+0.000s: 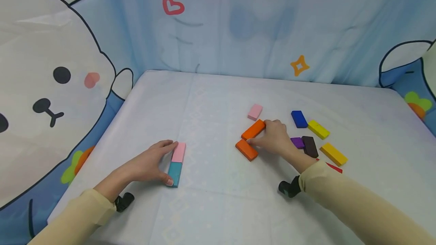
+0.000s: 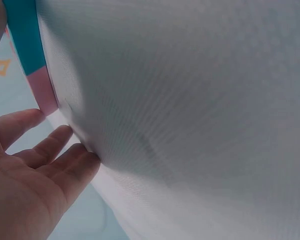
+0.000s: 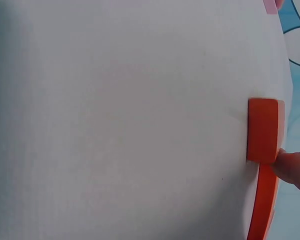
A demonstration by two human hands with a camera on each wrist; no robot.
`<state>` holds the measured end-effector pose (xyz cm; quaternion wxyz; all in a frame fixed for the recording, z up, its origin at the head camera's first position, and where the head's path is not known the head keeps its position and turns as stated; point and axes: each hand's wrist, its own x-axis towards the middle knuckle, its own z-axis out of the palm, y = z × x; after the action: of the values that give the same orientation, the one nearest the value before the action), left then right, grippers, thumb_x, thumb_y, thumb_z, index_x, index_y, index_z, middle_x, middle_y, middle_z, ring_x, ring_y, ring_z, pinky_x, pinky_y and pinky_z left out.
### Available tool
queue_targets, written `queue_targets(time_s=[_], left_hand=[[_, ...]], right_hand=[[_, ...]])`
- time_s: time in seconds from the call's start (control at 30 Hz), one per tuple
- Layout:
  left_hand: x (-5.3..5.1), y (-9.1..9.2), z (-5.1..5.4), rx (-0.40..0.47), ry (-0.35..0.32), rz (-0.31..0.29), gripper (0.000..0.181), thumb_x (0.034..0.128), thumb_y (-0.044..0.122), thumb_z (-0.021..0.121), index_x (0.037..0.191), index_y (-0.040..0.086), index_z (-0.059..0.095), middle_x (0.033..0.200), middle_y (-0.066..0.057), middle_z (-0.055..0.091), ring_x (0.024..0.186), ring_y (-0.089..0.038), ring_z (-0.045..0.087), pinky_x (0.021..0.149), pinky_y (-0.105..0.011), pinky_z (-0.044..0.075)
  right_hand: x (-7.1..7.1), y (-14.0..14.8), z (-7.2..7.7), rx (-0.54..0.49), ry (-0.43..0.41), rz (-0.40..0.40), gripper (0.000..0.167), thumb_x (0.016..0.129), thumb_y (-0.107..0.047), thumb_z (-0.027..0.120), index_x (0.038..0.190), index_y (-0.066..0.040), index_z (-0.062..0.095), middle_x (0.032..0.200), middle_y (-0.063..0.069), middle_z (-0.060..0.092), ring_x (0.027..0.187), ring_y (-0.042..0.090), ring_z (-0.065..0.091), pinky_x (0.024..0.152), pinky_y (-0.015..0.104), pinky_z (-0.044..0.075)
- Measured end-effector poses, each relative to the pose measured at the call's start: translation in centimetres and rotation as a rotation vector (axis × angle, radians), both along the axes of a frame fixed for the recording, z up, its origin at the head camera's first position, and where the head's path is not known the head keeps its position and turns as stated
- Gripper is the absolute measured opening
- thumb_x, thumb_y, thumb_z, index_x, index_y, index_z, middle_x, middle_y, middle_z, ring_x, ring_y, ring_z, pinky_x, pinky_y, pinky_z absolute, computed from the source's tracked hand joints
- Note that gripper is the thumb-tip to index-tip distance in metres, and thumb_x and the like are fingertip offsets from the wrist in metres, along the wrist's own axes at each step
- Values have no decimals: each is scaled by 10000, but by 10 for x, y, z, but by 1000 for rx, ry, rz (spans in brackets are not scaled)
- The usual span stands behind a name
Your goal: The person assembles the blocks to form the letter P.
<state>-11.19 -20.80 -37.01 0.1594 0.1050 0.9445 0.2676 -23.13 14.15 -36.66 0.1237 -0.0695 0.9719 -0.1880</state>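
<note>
At the left of the head view, a pink block (image 1: pixel 178 152) and a teal block (image 1: pixel 175 174) lie end to end on the table. My left hand (image 1: pixel 148 163) spans them, thumb at the teal end and index finger at the pink end; the left wrist view shows its other fingers (image 2: pixel 72 167) beside the row. Further right, two orange blocks meet at an angle. My right hand (image 1: pixel 274 139) pinches the far orange block (image 1: pixel 253 129) lengthwise, its thumb where the near orange block (image 1: pixel 246 150) meets it. The right wrist view shows only one fingertip (image 3: pixel 292 170) at that junction.
Another pink block (image 1: pixel 255 112) lies beyond the orange ones. Right of my right hand are a blue block (image 1: pixel 299 119), two yellow blocks (image 1: pixel 318 129), a purple block (image 1: pixel 298 142), a dark brown block (image 1: pixel 310 146) and a red block (image 1: pixel 335 168) partly behind my sleeve.
</note>
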Motion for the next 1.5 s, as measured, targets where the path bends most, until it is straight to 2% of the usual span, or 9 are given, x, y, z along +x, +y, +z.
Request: queue_targets(time_s=[0.23,0.47,0.9,1.07,1.33,1.5], left_hand=[[0,-2,-1,-2,-3,6,1040,734,237,933,1573,10,361,1620,-246,340,1478,-455,357,1147,-619,411],[1,-3,-1,-3,0,5,1042,737,244,932,1574,10,358,1621,-244,338,1478,-452,358,1146,-617,413],[0,-5,-1,10,-8,-4,1045,744,245,928,1579,10,345,1630,-243,322,1489,-446,345,1157,-613,401],[-1,-3,-1,10,-9,-9,1050,743,248,930,1579,7,343,1630,-237,325,1492,-437,345,1166,-603,396],[-3,-2,-1,6,-15,-11,1044,744,241,928,1579,8,346,1633,-233,323,1494,-433,343,1169,-597,396],[-3,-3,-1,10,-18,-10,1048,742,240,929,1582,16,343,1634,-229,321,1496,-431,340,1171,-596,394]], right_hand=[[4,-5,0,-1,5,67,888,862,-431,783,1451,134,432,1381,349,509,1229,467,477,1038,565,516],[3,-6,1,-2,13,156,887,861,-413,790,1468,123,429,1436,360,479,1281,475,475,1094,593,474],[-9,-17,4,-8,-23,259,903,840,-336,826,1510,94,400,1452,323,486,1305,443,488,1122,563,464],[-14,-25,4,-3,-29,293,894,842,-335,823,1501,102,405,1485,312,471,1362,446,459,1157,564,426],[-22,-37,6,18,-20,358,904,843,-369,825,1500,98,416,1454,300,499,1314,418,481,1121,536,467],[-27,-47,7,28,-21,393,906,840,-368,827,1507,84,414,1481,296,490,1346,417,478,1138,535,454]])
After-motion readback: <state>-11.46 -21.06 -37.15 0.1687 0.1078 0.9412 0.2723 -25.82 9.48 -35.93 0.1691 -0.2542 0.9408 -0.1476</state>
